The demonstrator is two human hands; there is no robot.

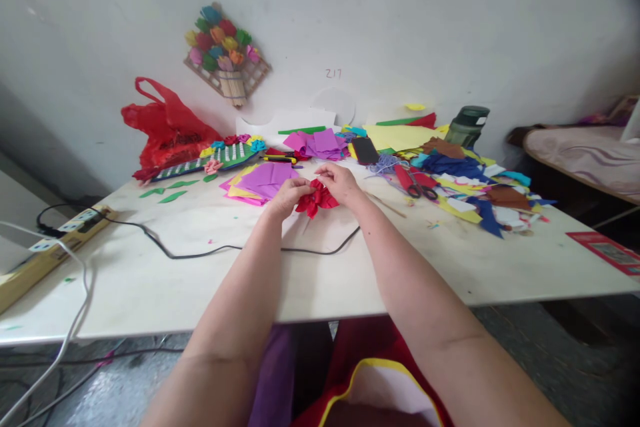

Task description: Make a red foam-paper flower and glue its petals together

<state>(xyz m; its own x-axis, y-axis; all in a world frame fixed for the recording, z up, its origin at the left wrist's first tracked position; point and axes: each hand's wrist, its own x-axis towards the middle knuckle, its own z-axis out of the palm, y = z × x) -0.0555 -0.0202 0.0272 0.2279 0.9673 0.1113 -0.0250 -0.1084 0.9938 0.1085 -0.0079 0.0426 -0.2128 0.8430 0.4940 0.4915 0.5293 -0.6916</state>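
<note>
Between my two hands, above the white table [210, 293], is a red paper flower [316, 201] with pointed petals. My left hand [291, 196] pinches its left side. At its upper right edge, my right hand [340, 183] has thumb and fingers closed on a petal. A thin pale stick hangs below the bloom. Just behind my left hand lies a stack of purple, yellow and pink paper sheets [260, 180]. Red-handled scissors [417, 188] rest to the right of my right hand.
A black cable [185, 256] crosses the table in front of the flower, running from a power strip [75, 233]. Coloured paper scraps [480, 193] pile at right beside a dark green bottle [468, 127]. Behind lie a phone [365, 151] and a red plastic bag [170, 123]; green paper leaves [173, 197] lie left.
</note>
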